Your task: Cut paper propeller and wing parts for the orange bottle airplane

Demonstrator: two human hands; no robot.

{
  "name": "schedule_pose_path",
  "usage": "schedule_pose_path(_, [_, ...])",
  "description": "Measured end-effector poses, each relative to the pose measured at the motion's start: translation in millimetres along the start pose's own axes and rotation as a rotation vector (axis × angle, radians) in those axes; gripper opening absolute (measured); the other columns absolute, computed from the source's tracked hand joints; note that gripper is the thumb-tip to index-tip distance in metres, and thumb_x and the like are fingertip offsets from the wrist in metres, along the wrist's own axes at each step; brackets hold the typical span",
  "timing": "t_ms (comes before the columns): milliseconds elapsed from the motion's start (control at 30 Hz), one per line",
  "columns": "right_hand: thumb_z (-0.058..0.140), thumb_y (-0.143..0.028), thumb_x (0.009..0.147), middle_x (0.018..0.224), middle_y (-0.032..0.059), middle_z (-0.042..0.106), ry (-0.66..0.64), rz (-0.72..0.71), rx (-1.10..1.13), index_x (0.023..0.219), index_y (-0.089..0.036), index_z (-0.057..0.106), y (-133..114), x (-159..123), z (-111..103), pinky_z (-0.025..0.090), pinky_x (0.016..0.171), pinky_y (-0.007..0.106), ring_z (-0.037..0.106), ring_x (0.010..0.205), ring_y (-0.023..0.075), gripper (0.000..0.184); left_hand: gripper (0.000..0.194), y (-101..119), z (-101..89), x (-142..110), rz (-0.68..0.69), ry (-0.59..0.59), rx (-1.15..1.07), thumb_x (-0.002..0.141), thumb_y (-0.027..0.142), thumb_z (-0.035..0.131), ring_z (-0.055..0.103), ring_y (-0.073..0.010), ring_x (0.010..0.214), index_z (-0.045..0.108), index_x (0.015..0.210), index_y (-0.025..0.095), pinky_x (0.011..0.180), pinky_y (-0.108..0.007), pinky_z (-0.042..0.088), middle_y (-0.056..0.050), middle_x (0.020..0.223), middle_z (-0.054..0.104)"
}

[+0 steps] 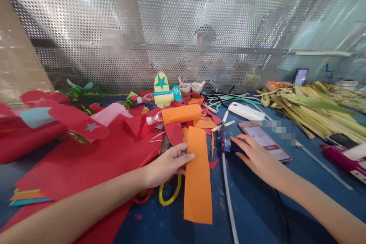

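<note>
Because it looks like thin felt or foam, the orange strip (198,190) should be light, soft and easy to bend or crease, best taken by its long edges. It lies between the two hands, nearer than the orange-wrapped bottle (182,114). The left hand (166,164) pinches its left edge, thumb on top. The right hand (257,157) reaches to the dark blue tool (225,139), but I cannot tell how firmly its fingers close. Left fingertips are hidden behind the strip; the phone's screen (263,140) is blurred.
</note>
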State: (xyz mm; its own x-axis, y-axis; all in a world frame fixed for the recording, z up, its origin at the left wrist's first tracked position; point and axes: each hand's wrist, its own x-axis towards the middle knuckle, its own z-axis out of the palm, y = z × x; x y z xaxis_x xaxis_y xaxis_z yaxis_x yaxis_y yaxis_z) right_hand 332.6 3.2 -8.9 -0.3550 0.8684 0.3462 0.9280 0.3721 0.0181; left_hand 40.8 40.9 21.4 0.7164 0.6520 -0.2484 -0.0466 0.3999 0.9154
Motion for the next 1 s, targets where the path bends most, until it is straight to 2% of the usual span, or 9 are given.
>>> schedule_pose_path(167, [0.036,-0.016,0.094,0.116,0.0175,0.057,-0.026,-0.026,-0.020,0.125,-0.015,0.051,1.4,1.7,-2.1,0.054,0.091,0.044,0.064,0.104,0.0277,0.034,0.030,-0.5,-0.3,0.4,0.000,-0.008,0.004,0.085,0.033,0.065,0.069,-0.0172,0.091,0.061,0.112,0.020,0.081,-0.029,0.054,-0.006,0.104,0.072])
schedule_pose_path(400, [0.036,-0.016,0.094,0.116,0.0198,0.058,-0.038,-0.060,-0.035,0.126,-0.009,0.053,4.3,-0.1,-4.0,0.054,0.091,0.044,0.064,0.105,0.0285,0.036,0.029,-1.0,-0.7,0.1,0.004,-0.008,-0.001,0.087,0.032,0.064,0.069,-0.0154,0.088,0.061,0.113,0.021,0.076,-0.026,0.054,-0.006,0.103,0.073])
schedule_pose_path(533, [0.036,-0.017,0.095,0.117,0.0186,0.060,-0.047,-0.062,-0.040,0.126,-0.011,0.054,5.9,0.9,-6.9,0.055,0.090,0.043,0.065,0.104,0.0279,0.037,0.029,-1.7,-0.3,0.2,0.018,-0.018,-0.002,0.088,0.032,0.063,0.069,-0.0168,0.093,0.061,0.115,0.022,0.080,-0.028,0.054,-0.006,0.107,0.072])
schedule_pose_path(733, [0.041,-0.026,0.095,0.119,0.0202,0.061,-0.046,-0.049,-0.064,0.125,-0.007,0.057,0.6,-1.1,-16.3,0.057,0.085,0.045,0.066,0.101,0.0314,0.039,0.030,-0.7,-1.0,0.0,0.042,-0.040,-0.015,0.088,0.030,0.063,0.068,-0.0193,0.101,0.060,0.117,0.023,0.087,-0.032,0.054,-0.007,0.114,0.069])
schedule_pose_path(900, [0.038,-0.029,0.097,0.114,0.0179,0.065,0.008,-0.037,-0.087,0.119,-0.009,0.062,-9.6,-2.9,-28.2,0.059,0.078,0.044,0.068,0.095,0.0301,0.038,0.029,-1.9,0.4,0.7,0.035,-0.002,-0.043,0.086,0.028,0.066,0.068,-0.0198,0.099,0.062,0.114,0.022,0.086,-0.032,0.054,-0.007,0.112,0.070])
schedule_pose_path(1000, [0.036,-0.029,0.098,0.110,0.0152,0.067,0.030,-0.060,-0.070,0.110,-0.012,0.066,-11.9,-3.1,-33.4,0.060,0.072,0.041,0.069,0.091,0.0282,0.037,0.021,5.1,2.5,0.2,0.068,0.065,-0.087,0.085,0.023,0.066,0.070,-0.0173,0.091,0.065,0.106,0.019,0.080,-0.028,0.056,-0.007,0.105,0.073])
